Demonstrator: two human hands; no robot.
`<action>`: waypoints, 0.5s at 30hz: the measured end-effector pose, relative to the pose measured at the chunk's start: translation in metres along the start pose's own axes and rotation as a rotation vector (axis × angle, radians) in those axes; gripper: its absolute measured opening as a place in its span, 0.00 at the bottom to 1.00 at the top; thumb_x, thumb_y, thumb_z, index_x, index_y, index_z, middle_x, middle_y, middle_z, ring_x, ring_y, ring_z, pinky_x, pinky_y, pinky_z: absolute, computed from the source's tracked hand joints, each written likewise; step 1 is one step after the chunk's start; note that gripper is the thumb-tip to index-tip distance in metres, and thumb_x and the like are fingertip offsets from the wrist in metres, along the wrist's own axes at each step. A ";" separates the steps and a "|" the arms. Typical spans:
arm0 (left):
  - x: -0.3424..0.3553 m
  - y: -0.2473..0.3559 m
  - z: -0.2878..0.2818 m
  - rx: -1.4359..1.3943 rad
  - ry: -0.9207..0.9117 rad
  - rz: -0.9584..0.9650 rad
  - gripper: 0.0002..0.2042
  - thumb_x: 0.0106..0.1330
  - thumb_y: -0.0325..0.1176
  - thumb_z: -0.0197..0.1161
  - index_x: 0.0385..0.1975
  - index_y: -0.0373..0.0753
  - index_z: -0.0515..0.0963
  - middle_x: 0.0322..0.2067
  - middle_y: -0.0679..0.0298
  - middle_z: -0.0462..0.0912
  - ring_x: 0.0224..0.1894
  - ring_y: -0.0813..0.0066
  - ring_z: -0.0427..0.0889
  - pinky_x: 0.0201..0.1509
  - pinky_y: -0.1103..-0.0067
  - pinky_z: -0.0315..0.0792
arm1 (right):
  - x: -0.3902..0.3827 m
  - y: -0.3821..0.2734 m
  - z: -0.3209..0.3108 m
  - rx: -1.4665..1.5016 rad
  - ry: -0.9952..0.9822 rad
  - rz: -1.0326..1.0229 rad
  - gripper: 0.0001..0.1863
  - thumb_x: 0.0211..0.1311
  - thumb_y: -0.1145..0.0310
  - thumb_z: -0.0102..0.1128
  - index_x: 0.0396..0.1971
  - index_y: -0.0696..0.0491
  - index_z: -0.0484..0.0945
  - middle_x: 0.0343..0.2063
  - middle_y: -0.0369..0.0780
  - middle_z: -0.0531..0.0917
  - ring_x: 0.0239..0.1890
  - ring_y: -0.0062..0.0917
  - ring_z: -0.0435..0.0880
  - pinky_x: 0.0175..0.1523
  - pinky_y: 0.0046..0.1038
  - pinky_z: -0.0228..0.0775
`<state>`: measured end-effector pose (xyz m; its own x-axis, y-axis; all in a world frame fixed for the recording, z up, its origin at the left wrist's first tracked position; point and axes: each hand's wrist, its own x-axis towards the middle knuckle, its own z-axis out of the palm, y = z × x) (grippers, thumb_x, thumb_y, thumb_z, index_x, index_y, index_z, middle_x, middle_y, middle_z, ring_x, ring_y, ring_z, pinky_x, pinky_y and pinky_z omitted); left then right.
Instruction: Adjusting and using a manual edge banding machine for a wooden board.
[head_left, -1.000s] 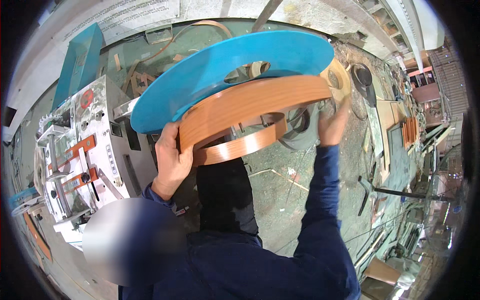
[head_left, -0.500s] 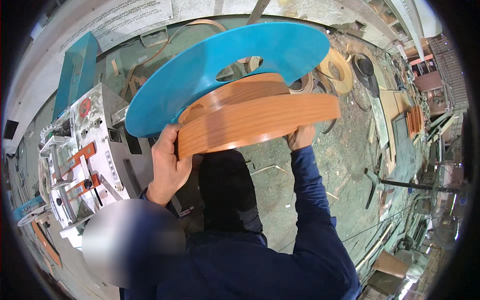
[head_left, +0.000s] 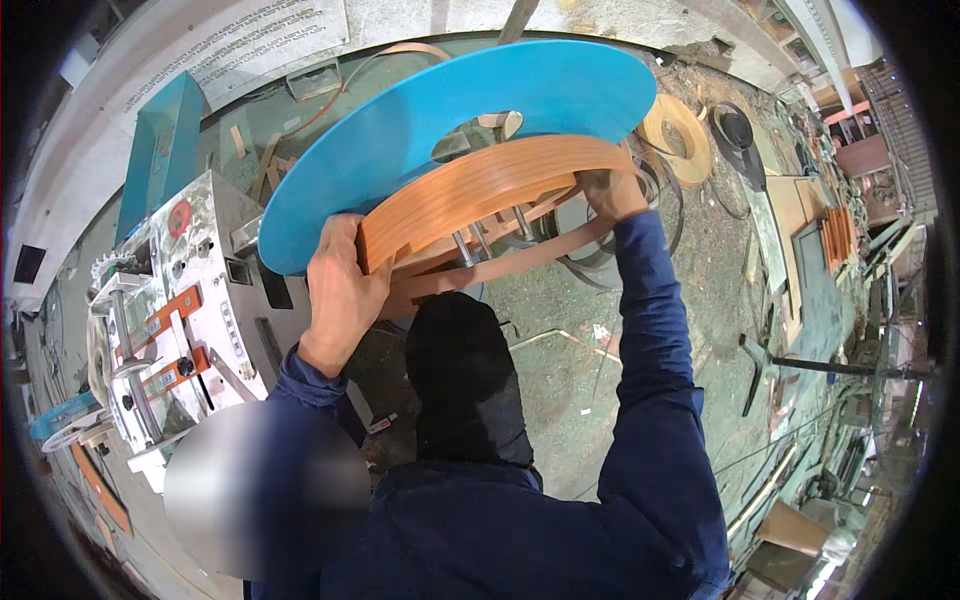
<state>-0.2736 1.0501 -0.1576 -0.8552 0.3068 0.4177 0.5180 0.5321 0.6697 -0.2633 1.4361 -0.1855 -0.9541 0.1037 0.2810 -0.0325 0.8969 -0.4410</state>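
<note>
I hold a wide coil of orange wood-grain edge banding [head_left: 490,175] between both hands, against the near face of a large blue disc [head_left: 360,160]. My left hand [head_left: 340,290] is closed on the coil's left end, thumb up along the outside. At the right end, my right hand [head_left: 618,193] is closed on the band, its fingertips partly hidden inside the ring. Below the coil's edge, several metal pegs [head_left: 465,250] stick out. A paler inner strip of the banding [head_left: 510,262] bows down beneath them, nearer to me.
A white machine [head_left: 190,320] with orange bars and a metal shaft stands at the left, close to my left arm. Behind it is a blue trough [head_left: 160,150]. On the floor at the right lie a yellowish coil [head_left: 680,140], a black coil [head_left: 735,130] and wooden boards [head_left: 785,240].
The coil has moved away from me and tilted against the blue disc, uncovering the pegs and the lower strip. My right hand has moved up and farther out, now reaching inside the ring.
</note>
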 end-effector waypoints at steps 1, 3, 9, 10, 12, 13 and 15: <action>-0.001 -0.003 0.000 0.011 -0.001 -0.042 0.17 0.47 0.20 0.66 0.37 0.33 0.71 0.35 0.48 0.76 0.39 0.45 0.77 0.40 0.66 0.73 | -0.005 -0.004 -0.001 0.007 -0.005 -0.006 0.24 0.48 0.73 0.60 0.49 0.58 0.74 0.40 0.48 0.81 0.45 0.44 0.79 0.52 0.37 0.69; -0.005 -0.013 -0.004 -0.007 -0.034 -0.103 0.15 0.48 0.21 0.66 0.37 0.33 0.72 0.34 0.49 0.77 0.38 0.45 0.78 0.40 0.65 0.73 | -0.017 -0.007 -0.003 -0.040 -0.066 -0.143 0.23 0.47 0.74 0.59 0.47 0.56 0.75 0.45 0.53 0.78 0.50 0.51 0.74 0.55 0.44 0.66; -0.029 -0.046 -0.007 0.151 -0.074 -0.229 0.21 0.52 0.42 0.72 0.37 0.34 0.74 0.32 0.49 0.79 0.37 0.47 0.79 0.39 0.63 0.73 | -0.041 -0.005 -0.004 -0.204 -0.204 -0.163 0.23 0.49 0.75 0.58 0.50 0.57 0.73 0.48 0.52 0.77 0.55 0.47 0.72 0.58 0.41 0.64; -0.032 -0.051 -0.007 0.192 -0.095 -0.246 0.23 0.52 0.47 0.72 0.37 0.34 0.74 0.32 0.48 0.79 0.37 0.47 0.79 0.39 0.63 0.73 | -0.042 -0.015 -0.011 -0.090 -0.188 -0.141 0.23 0.50 0.74 0.59 0.50 0.58 0.73 0.48 0.51 0.78 0.54 0.47 0.73 0.58 0.40 0.64; -0.039 -0.058 0.002 0.188 -0.088 -0.216 0.30 0.51 0.58 0.69 0.38 0.33 0.73 0.30 0.48 0.79 0.35 0.47 0.80 0.37 0.62 0.74 | -0.041 -0.025 -0.029 -0.040 -0.255 -0.126 0.22 0.54 0.74 0.61 0.51 0.59 0.72 0.46 0.48 0.79 0.50 0.40 0.78 0.55 0.36 0.67; -0.041 -0.057 0.004 0.238 -0.139 -0.223 0.30 0.53 0.56 0.69 0.40 0.32 0.73 0.32 0.44 0.79 0.34 0.45 0.80 0.37 0.62 0.74 | -0.041 -0.031 -0.041 0.258 -0.400 0.175 0.22 0.57 0.76 0.59 0.52 0.60 0.70 0.45 0.48 0.79 0.45 0.32 0.80 0.49 0.33 0.71; -0.038 -0.055 0.008 0.176 -0.113 -0.185 0.32 0.51 0.58 0.69 0.38 0.31 0.73 0.32 0.44 0.79 0.34 0.44 0.80 0.36 0.62 0.74 | -0.030 -0.039 -0.067 0.281 -0.564 0.059 0.16 0.61 0.75 0.57 0.48 0.62 0.71 0.36 0.43 0.81 0.37 0.25 0.81 0.38 0.28 0.73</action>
<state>-0.2695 1.0158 -0.2155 -0.9367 0.2725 0.2199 0.3501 0.7136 0.6069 -0.2137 1.4266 -0.1195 -0.9644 -0.1618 -0.2090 0.0210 0.7413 -0.6708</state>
